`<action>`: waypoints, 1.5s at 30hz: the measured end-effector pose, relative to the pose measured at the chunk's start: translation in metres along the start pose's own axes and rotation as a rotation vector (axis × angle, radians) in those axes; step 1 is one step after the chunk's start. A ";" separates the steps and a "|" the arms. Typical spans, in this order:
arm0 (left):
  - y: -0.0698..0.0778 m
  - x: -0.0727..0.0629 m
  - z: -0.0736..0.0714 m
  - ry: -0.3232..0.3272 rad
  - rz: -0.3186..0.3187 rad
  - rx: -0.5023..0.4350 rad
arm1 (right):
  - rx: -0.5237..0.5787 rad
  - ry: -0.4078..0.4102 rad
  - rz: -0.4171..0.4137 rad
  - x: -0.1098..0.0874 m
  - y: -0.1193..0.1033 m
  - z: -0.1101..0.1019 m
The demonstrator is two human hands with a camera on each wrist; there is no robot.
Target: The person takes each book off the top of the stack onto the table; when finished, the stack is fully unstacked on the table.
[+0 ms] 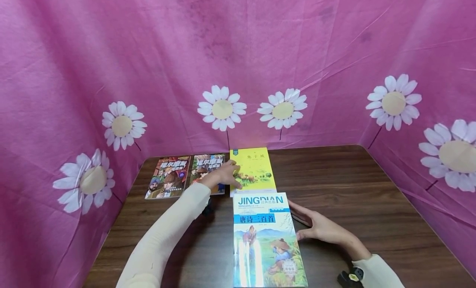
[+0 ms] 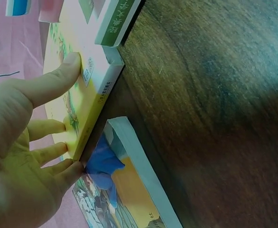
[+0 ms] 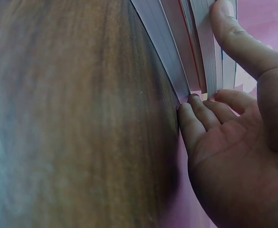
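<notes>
In the head view my left hand lies at the left side of a yellow book at the back of the table. The left wrist view shows its thumb on the yellow cover and the other fingertips along the book's edge, all fairly straight. A stack of books stands in front, topped by a glossy book with a blue title band. My right hand is against the stack's right side. In the right wrist view its loosely extended fingertips touch the page edges, low down, with the thumb higher up.
Two comic-style books, one with a red-brown cover and one beside it, lie left of the yellow book. The dark wood table meets a pink curtain with white flowers along its back and sides.
</notes>
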State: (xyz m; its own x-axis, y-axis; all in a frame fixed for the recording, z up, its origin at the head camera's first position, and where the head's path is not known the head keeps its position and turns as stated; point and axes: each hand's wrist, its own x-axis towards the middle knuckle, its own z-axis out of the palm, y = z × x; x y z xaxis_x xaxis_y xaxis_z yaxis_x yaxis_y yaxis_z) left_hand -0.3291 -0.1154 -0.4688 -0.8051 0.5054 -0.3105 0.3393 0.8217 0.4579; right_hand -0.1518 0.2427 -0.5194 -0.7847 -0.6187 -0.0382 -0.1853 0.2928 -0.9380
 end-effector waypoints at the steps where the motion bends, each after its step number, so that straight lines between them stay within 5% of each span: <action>1: 0.000 -0.001 -0.001 -0.002 0.005 -0.009 | -0.001 -0.001 -0.002 0.000 0.000 0.000; 12: -0.006 -0.016 -0.006 0.050 0.109 -0.133 | -0.022 0.003 -0.001 0.000 -0.003 -0.001; 19: -0.009 -0.041 -0.006 0.128 0.154 -0.241 | -0.039 0.016 -0.001 0.000 -0.006 -0.002; 32: -0.018 -0.096 0.029 0.353 0.199 -0.435 | -0.037 0.035 0.011 -0.001 -0.008 0.002; 38: -0.018 -0.119 0.052 0.372 0.205 -0.519 | 0.008 0.019 -0.011 -0.003 -0.007 0.002; 45: -0.019 -0.139 0.080 0.217 0.280 -0.644 | 0.001 0.022 0.003 -0.006 -0.008 0.002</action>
State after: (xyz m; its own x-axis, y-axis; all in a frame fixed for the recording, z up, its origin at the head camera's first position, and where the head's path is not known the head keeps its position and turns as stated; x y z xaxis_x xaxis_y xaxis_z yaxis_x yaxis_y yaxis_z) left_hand -0.1843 -0.1805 -0.5012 -0.8312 0.5551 0.0317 0.2473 0.3180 0.9153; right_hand -0.1449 0.2428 -0.5123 -0.7979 -0.6019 -0.0334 -0.1827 0.2942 -0.9381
